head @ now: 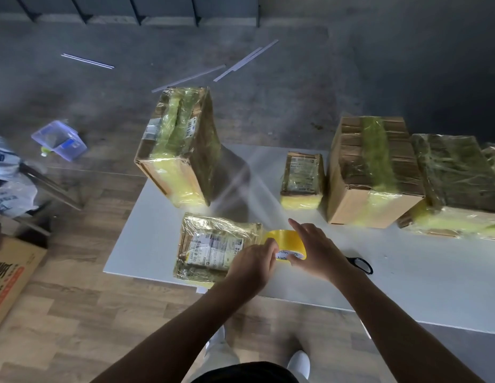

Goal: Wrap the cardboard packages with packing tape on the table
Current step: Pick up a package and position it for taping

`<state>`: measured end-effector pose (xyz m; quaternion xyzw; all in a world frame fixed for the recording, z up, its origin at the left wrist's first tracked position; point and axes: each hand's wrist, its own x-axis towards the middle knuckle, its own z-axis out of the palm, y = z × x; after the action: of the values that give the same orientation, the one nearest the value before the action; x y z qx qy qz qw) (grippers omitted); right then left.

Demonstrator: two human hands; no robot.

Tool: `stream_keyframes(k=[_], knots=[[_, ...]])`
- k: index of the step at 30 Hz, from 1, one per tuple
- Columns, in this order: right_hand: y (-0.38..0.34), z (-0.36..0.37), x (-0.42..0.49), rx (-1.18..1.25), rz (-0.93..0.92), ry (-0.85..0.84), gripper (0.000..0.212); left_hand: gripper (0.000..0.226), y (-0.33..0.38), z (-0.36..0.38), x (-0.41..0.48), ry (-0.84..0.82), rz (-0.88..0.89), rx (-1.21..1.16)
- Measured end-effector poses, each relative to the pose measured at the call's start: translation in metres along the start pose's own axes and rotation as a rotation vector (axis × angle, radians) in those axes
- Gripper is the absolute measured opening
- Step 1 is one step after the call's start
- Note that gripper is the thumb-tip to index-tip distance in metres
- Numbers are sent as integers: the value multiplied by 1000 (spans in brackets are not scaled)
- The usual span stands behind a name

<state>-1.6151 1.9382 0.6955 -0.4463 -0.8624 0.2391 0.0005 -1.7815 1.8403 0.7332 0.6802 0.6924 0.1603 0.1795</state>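
A flat package (210, 247) is lying at the worktop's (406, 286) near left, with the tape roll (286, 239) sitting just right of it. A tall package (182, 145) is standing behind, and scissors (352, 260) are lying right of the roll.

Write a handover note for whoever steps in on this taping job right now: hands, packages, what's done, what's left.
Left hand grips the tape roll at its left edge; right hand holds its right side.
The roll is right beside the near package on the table. Scissors lie behind the right hand.
Done: tall box, small package, big box and far-right package all show tape.
Left: probably more wraps on the near package, which is already partly taped.
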Motion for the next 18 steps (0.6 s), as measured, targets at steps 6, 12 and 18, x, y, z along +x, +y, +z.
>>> stream_keyframes(k=[6, 12, 18], knots=[[2, -9, -10, 50, 25, 48, 75, 18, 2, -4, 12, 70, -90, -383], [19, -6, -25, 130, 64, 167, 59, 11, 12, -11, 17, 32, -230, -587], [46, 1, -42, 119, 161, 348, 35, 18, 50, 2, 40, -52, -217, -522]])
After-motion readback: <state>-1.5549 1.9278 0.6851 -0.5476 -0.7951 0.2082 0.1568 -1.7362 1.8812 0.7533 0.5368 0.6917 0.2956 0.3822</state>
